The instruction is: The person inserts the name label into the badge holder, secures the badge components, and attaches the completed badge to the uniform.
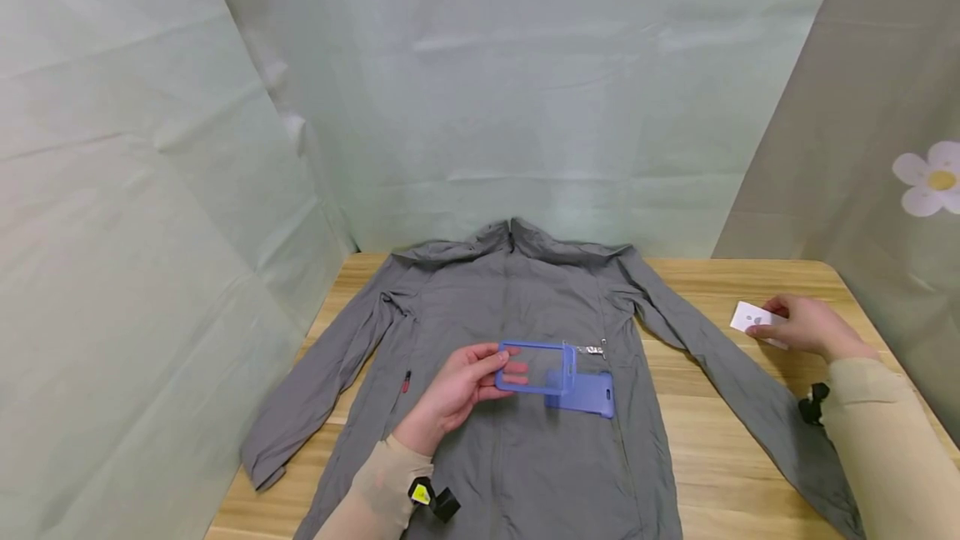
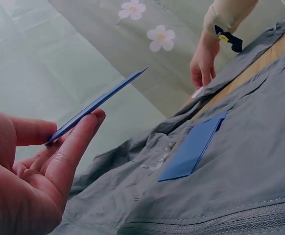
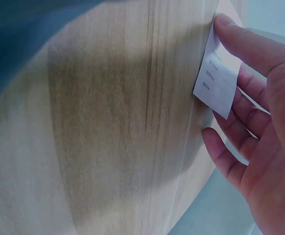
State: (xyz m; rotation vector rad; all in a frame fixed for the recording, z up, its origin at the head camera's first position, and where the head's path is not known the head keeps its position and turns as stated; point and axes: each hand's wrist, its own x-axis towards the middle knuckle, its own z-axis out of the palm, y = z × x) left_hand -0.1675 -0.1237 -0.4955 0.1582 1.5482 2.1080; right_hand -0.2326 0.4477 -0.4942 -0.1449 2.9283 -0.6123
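Observation:
My left hand (image 1: pixel 459 386) pinches the left end of a blue card holder frame (image 1: pixel 568 369) with a see-through middle, held above the jacket (image 1: pixel 517 457). In the left wrist view this frame (image 2: pixel 98 102) appears edge-on between thumb and fingers. A second flat blue holder piece (image 1: pixel 585 392) lies on the jacket, partly behind the frame. Over at the right of the table, my right hand (image 1: pixel 810 325) pinches a white paper card (image 1: pixel 746 317). Printed lines show on the card (image 3: pixel 218 73) in the right wrist view, with the thumb in front and fingers behind.
The grey jacket is spread over the wooden table (image 1: pixel 720 440), sleeves out to both sides. A small metal clip (image 1: pixel 592 350) lies near the second blue piece. Pale cloth (image 1: pixel 525 107) hangs behind and at the left; a flower-printed cloth (image 1: pixel 862 123) hangs at the right.

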